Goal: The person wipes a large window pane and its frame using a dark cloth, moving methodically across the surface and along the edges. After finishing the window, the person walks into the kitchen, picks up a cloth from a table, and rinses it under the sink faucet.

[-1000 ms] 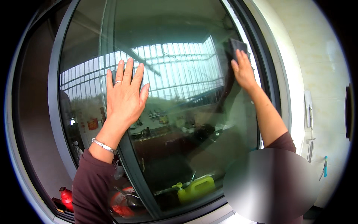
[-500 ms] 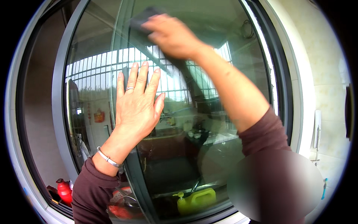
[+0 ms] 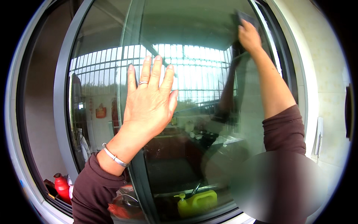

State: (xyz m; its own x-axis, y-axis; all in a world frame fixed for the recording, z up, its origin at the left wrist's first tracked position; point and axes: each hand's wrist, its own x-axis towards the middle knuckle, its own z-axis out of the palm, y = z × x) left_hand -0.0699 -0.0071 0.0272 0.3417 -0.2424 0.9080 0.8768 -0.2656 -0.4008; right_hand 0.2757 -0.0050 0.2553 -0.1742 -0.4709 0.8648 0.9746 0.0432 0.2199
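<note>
Filling most of the view, the window pane [image 3: 194, 112] curves from 9 o'clock to 3 o'clock inside a grey window frame [image 3: 61, 112], with a vertical grey bar [image 3: 138, 175] running down through its middle toward 6 o'clock. A barred grille [image 3: 201, 59] shows bright through the upper glass.

The right arm rises from a dark maroon sleeve [image 3: 285, 127] at 4 o'clock, forearm bare and stretched nearly straight toward 1 o'clock. The right hand [image 3: 249, 37] sits at the top right of the pane, fingers bent over a dark cloth [image 3: 243, 18], pressing it flat to the glass; the grip is clenched on that cloth, only whose upper edge shows above the knuckles.

The left arm comes up from 7 o'clock in the same maroon sleeve, wrist tilted toward 1 o'clock. The left hand [image 3: 149, 102] lies at the centre, palm flat against the glass beside the vertical bar, all fingers straight and slightly spread, pointing to 12 o'clock; its grip is released and holds nothing. A silver bracelet [image 3: 113, 158] circles the wrist, and a ring [image 3: 143, 83] sits on one finger.

Behind the glass at 6 o'clock stands a yellow-green jug [image 3: 197, 201]; at 8 o'clock, a red bottle [image 3: 61, 186].
</note>
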